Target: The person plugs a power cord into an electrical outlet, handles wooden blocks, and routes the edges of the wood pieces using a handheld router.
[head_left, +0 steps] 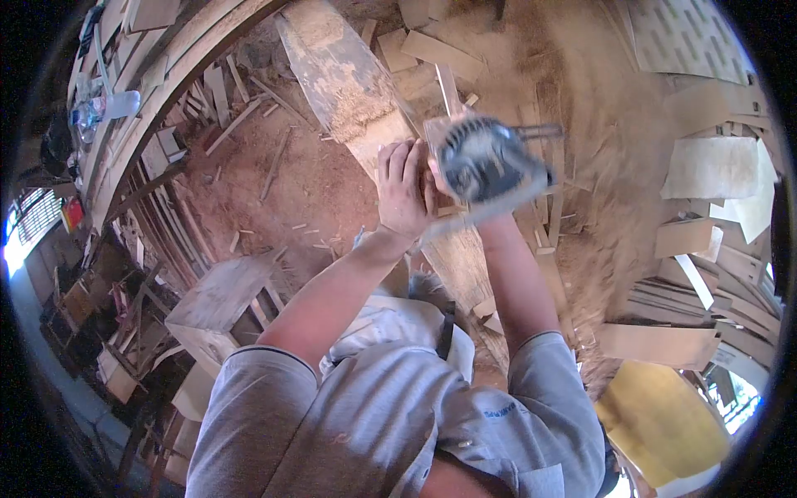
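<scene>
A handheld power saw (490, 162) with a dark, ribbed round housing is blurred by motion over the plank. My right arm reaches to it, and my right hand (498, 217) is mostly hidden under the tool, apparently gripping it. My left hand (404, 187) is beside the saw, its fingers bent over a piece of wood (429, 184) on the long plank (452, 266). The saw and fingers hide most of that piece. A narrow wood strip (448, 87) sticks out beyond the saw. Sawdust (369, 112) coats the plank's far part.
Offcuts and sawdust cover the floor (266, 178). A wooden box-like stool (224, 299) stands at left. Stacked boards (664, 307) and a yellow sheet (664, 419) lie at right. A plastic bottle (108, 108) is on the left among timber. Flat offcuts (444, 54) lie ahead.
</scene>
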Motion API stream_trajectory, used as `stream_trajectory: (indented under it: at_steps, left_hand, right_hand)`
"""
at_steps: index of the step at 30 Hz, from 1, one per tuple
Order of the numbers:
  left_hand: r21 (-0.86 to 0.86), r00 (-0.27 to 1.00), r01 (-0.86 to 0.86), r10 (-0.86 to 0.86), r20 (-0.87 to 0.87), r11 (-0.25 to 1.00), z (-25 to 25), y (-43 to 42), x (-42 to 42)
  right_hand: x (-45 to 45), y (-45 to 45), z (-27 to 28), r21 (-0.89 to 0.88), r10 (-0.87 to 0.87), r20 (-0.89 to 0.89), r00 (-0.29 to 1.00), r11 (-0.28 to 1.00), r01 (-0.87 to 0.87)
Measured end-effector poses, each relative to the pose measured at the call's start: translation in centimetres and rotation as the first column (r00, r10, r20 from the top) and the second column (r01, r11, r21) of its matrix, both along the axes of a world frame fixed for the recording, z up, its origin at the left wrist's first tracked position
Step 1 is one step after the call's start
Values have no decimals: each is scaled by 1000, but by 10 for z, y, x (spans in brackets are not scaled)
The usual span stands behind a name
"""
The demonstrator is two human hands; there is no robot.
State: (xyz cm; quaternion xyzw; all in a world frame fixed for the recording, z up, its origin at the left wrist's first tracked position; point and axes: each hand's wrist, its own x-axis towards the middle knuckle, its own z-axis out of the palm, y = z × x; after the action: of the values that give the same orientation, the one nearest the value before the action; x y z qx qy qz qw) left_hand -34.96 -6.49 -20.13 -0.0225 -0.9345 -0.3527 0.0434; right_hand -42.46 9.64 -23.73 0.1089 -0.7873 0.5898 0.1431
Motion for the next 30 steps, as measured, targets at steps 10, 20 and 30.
stream_trajectory:
  at_steps: [10, 20, 30]
  left_hand:
    - [18, 1000, -11, 12, -1, 1000, -5, 0, 0]
    - [-32, 1000, 0, 0, 3, 1000, -11, 0, 4]
    - [-22, 999, 53, -53, 0, 998, -9, -4, -1]
  right_hand:
    - [31, 23, 6, -398, 267, 311, 912, 908, -130]
    - [110, 36, 44, -63, 119, 149, 982, 992, -111]
    - [53, 10, 25, -102, 62, 180, 982, 994, -44]
